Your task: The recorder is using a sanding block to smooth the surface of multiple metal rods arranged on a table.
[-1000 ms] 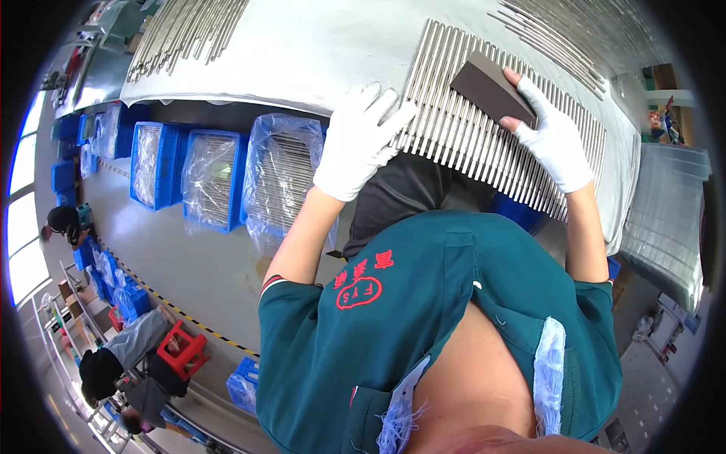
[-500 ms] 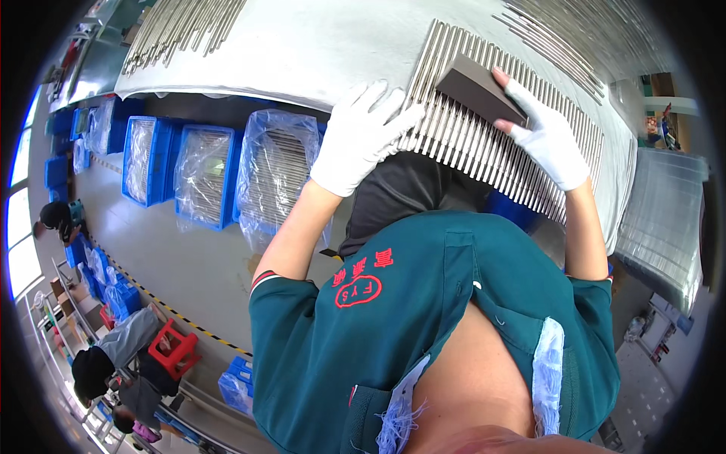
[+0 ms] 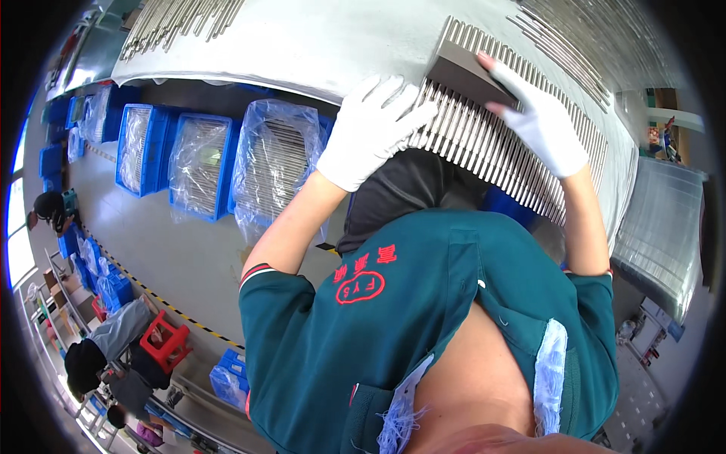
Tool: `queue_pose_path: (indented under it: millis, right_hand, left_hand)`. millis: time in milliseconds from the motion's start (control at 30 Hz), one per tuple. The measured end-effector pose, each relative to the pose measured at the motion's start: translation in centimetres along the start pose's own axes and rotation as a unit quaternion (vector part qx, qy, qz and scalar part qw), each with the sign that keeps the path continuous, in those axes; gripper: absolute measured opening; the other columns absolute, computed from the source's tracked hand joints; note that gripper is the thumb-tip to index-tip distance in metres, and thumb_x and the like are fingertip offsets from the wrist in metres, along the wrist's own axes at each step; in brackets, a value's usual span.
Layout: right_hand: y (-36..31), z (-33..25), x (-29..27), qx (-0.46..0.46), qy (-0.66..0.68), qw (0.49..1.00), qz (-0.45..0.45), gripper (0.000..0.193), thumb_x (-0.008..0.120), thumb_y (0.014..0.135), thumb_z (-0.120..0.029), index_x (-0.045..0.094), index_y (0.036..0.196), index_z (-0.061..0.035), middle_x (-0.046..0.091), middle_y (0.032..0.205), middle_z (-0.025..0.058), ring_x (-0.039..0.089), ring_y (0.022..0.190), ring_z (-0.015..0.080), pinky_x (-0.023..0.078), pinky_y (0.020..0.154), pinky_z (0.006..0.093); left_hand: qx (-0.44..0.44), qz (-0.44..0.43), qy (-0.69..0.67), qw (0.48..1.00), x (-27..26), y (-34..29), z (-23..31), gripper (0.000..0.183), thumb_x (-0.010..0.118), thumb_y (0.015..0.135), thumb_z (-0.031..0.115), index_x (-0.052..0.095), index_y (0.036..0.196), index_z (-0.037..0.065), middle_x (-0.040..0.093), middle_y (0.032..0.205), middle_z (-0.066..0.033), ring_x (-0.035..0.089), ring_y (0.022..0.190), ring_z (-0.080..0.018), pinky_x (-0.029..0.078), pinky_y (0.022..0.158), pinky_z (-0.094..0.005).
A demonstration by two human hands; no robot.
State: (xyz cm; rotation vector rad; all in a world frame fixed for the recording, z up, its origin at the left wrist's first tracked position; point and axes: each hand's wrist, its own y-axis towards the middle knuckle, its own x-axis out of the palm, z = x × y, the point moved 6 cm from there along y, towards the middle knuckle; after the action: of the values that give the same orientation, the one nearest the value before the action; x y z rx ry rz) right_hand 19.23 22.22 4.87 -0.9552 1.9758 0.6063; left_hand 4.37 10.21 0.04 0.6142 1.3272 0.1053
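**Dark block on a row of metal rods**

So the main thing here is a flat dark block (image 3: 470, 74) sitting on top of a neat row of thin metal rods (image 3: 514, 163) laid side by side at the near edge of a grey table (image 3: 318, 45). The right hand (image 3: 538, 121), in a white glove, lies on the block with the fingers stretched out flat and close together, palm down, not pinching anything. The left hand (image 3: 370, 132), gloved too, rests at the left end of the row, fingers spread and lying across the rod ends right at the table edge.

More rods lie in loose bundles further back, one bunch (image 3: 178, 23) at the far left of the table and another (image 3: 575, 38) at the far right. Below the table edge, on the floor, stand blue crates (image 3: 144, 144) lined with clear plastic bags holding more rods. The person's teal shirt (image 3: 423, 325) fills the lower middle. Way off at the lower left, other people (image 3: 98, 356) sit near a red stool (image 3: 168, 340).
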Motion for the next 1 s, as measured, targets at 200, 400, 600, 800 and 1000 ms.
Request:
queue_pose_path:
  millis: [200, 400, 600, 800, 1000]
  right_hand:
    - [1.4, -1.3, 0.0, -0.022, -0.038, 0.999, -0.014, 0.059, 0.063, 0.084, -0.015, 0.043, 0.138, -0.0293, 0.056, 0.127, 0.0083, 0.058, 0.112, 0.0279, 0.047, 0.093, 0.0333]
    - [-4.7, 2.8, -2.1, 0.099, 0.008, 0.995, 0.003, 0.063, 0.065, 0.082, -0.009, 0.043, 0.139, -0.0257, 0.055, 0.132, 0.0064, 0.053, 0.120, 0.0247, 0.043, 0.098, 0.0318]
    - [-4.5, 2.8, -1.8, 0.160, 0.049, 0.985, 0.028, 0.064, 0.067, 0.082, -0.012, 0.042, 0.140, -0.0261, 0.054, 0.132, 0.0073, 0.053, 0.120, 0.0245, 0.042, 0.099, 0.0303]
    - [-3.7, 2.2, -1.5, 0.084, 0.034, 0.995, 0.042, 0.061, 0.066, 0.082, -0.011, 0.044, 0.138, -0.0262, 0.055, 0.131, 0.0069, 0.055, 0.118, 0.0246, 0.043, 0.098, 0.0312]
    - [1.7, -1.9, 0.6, -0.032, -0.012, 0.999, 0.006, 0.058, 0.063, 0.083, -0.012, 0.045, 0.137, -0.0263, 0.056, 0.129, 0.0032, 0.058, 0.112, 0.0270, 0.047, 0.093, 0.0321]
  left_hand:
    - [-0.003, 0.002, -0.018, 1.000, 0.0, 0.0, -0.1, 0.044, 0.060, 0.076, 0.022, 0.058, 0.119, 0.018, 0.058, 0.113, -0.0075, 0.054, 0.108, -0.0277, 0.041, 0.095, -0.0421]
    - [-0.002, 0.021, -0.010, 1.000, 0.0, 0.0, -0.1, 0.040, 0.062, 0.074, 0.026, 0.060, 0.113, 0.019, 0.058, 0.107, -0.0058, 0.055, 0.106, -0.0253, 0.042, 0.094, -0.0417]
    - [-0.023, 0.050, -0.015, 0.998, 0.2, -0.2, -0.4, 0.040, 0.062, 0.072, 0.025, 0.062, 0.112, 0.021, 0.060, 0.107, -0.0070, 0.056, 0.105, -0.0263, 0.042, 0.095, -0.0426]
    - [0.001, 0.022, -0.022, 1.000, 0.0, -0.3, -0.3, 0.051, 0.062, 0.070, 0.021, 0.060, 0.120, 0.020, 0.060, 0.109, -0.0095, 0.055, 0.106, -0.0301, 0.040, 0.096, -0.0456]
    - [-0.001, 0.006, -0.012, 1.000, 0.5, -0.3, -0.2, 0.047, 0.060, 0.071, 0.022, 0.060, 0.118, 0.019, 0.059, 0.110, -0.0083, 0.054, 0.106, -0.0292, 0.040, 0.096, -0.0454]
